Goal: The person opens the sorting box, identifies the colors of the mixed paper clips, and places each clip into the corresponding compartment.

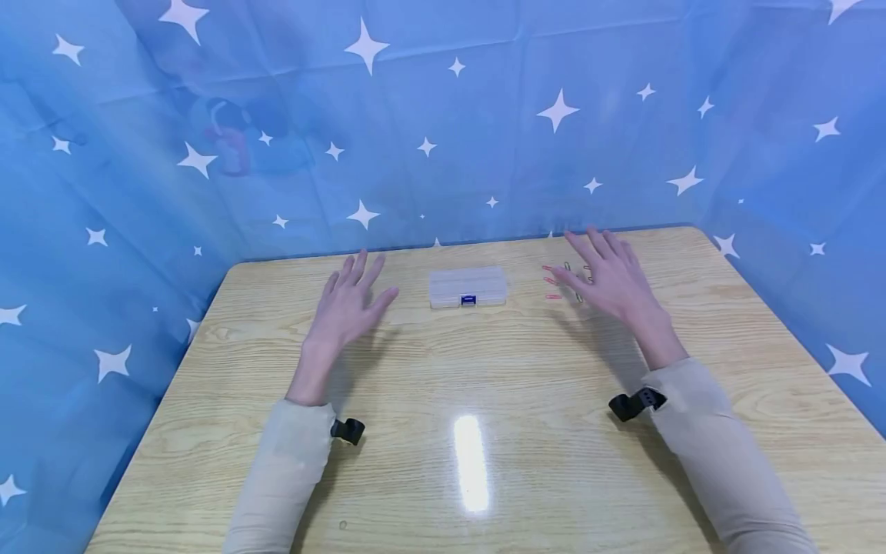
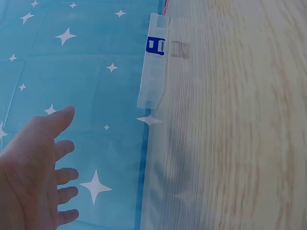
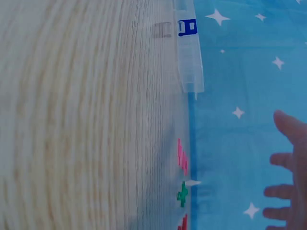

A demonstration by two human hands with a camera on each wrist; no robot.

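Clear rectangular plastic case w/ a lid sits flat near the far edge of the pale wood-grain table, btwn the hands, touched by neither. L hand: fingers spread, nothing held, in the air left of the case. R hand: same, fingers apart, nothing gripped, above small coloured paper clips right of the case. Case is prob. light & stiff, a bit slick, thin walls could crack if squeezed hard; best hold prob. both short ends, w/ a thumb for the small blue front latch. Clips look v. light, springy, fiddly; pinch by the edges, 1 at a time. Count: 1 case, 1 latch, 3 pink wire clips, at least 2 green wire clips, at least 2 red wire clips; R hand partly covers those, so exact no. can't be told.
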